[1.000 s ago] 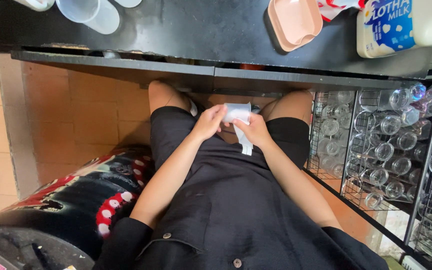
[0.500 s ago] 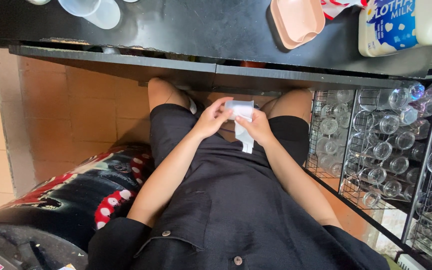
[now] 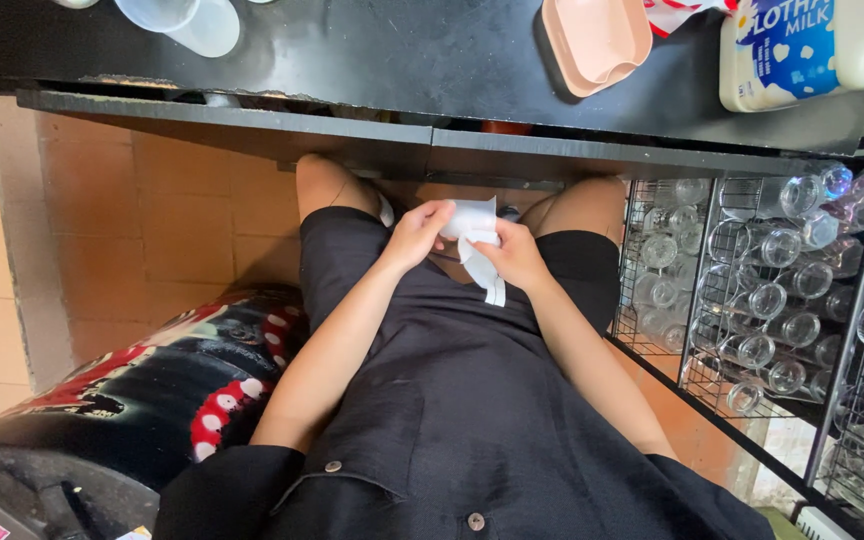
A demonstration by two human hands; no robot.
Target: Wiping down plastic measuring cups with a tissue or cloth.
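Note:
I look straight down at my lap, dressed in black. Both hands meet over my thighs around a small white paper or plastic wrapper (image 3: pixel 477 225). My left hand (image 3: pixel 414 235) pinches its left edge. My right hand (image 3: pixel 515 255) grips the right side, and a white strip of the wrapper hangs down below it. What the wrapper contains is hidden by my fingers.
A black counter (image 3: pixel 372 60) runs across the top, carrying clear plastic cups (image 3: pixel 184 20), a pink tray (image 3: pixel 597 40) and a white milk jug (image 3: pixel 802 50). Wire racks of upturned glasses (image 3: pixel 762 290) stand to my right. A black, red and white round object (image 3: pixel 122 400) sits at left on an orange tiled floor (image 3: pixel 132 220).
My hands have stayed together on the wrapper, shifting only slightly; the hanging strip looks a little longer below my right hand.

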